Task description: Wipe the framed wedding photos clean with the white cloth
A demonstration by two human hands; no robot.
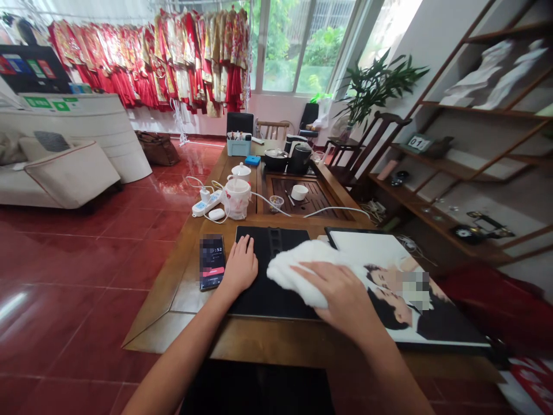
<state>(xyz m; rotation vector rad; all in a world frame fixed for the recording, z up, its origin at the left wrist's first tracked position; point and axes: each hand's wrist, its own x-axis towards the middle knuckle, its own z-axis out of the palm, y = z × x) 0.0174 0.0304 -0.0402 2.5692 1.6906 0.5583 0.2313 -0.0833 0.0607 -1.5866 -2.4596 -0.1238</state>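
Phone (pixel 212 262) lies at left on the table (pixel 181 302). My left hand (pixel 240 266) is flat with fingers spread, gripping nothing, and pins the black case (pixel 259 297). My right hand (pixel 341 294), palm down and unclenched, presses the white cloth (pixel 298 265) where the case meets the framed portrait (pixel 375 248).

Judgement: even pressure, overlapping strokes, case pinned.

Behind:
- lidded white pot (pixel 237 197) — contents hidden
- glass cup (pixel 276 203) — dark bits inside
- white bowl (pixel 299 192) — cannot tell

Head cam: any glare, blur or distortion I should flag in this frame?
Head view: daylight from the windows blows out the top right; the red floor shows glare streaks at left; the wide-angle lens bows the shelves and stretches the edges; the white cloth under the right hand is nearly clipped; pixelated patches sit on the phone and the photo print; the centre is sharp.
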